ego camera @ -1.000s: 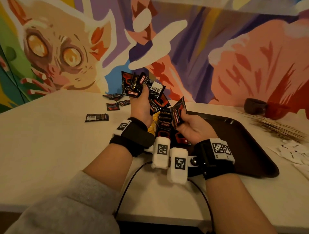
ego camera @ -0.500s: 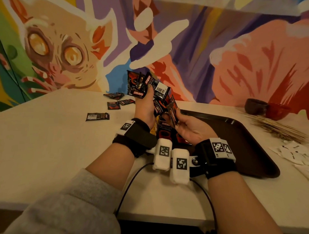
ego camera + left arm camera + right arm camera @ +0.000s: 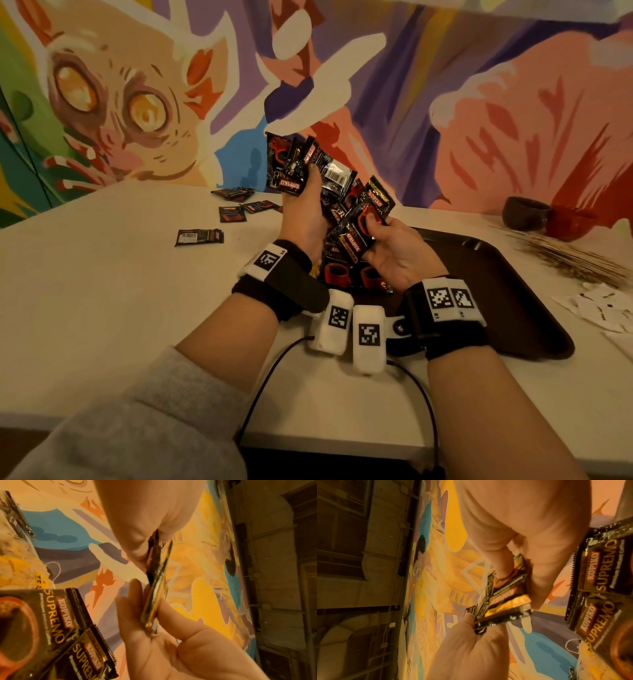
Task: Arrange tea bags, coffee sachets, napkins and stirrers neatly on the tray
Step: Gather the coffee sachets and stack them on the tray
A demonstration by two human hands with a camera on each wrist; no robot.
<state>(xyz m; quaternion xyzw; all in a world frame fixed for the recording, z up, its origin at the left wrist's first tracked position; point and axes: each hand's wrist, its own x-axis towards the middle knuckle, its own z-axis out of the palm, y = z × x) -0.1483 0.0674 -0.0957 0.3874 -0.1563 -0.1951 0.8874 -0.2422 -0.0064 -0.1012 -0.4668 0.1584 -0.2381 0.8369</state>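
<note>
**brewbench:** So where are the coffee sachets (image 3: 308, 164) sitting right now? Trying to work out how they'll handle.

**tray_tidy:** Mostly in the air above the near-left corner of the tray (image 3: 507, 274). The left hand (image 3: 301, 219) is gripping a messy fan of them, thumb pressing across the front, fingers curling round the back. The right hand (image 3: 394, 253) is pinching another sachet (image 3: 370, 216) right beside that fan, thumb on the printed face. A few more are lying on the tray under both hands, and some strays (image 3: 199, 236) are sitting on the bench well left of the tray.

**brewbench:** Slippery, I'm guessing?

**tray_tidy:** I'd say so: glossy foil, light, floppy, so they're probably sliding over each other easily. The crimped saw-tooth ends look like the stiffest part, so I'd be pinching there or squaring the long edges. They look hard to damage, but a loose hold could spill the whole fan.

**brewbench:** And the hand pose?

**tray_tidy:** Left wrist is cocked up, palm facing right, with the fan standing roughly upright. Right palm is facing up and tilting toward the left hand. Both forearms are reaching in over the bench edge in front of the tray.
</note>
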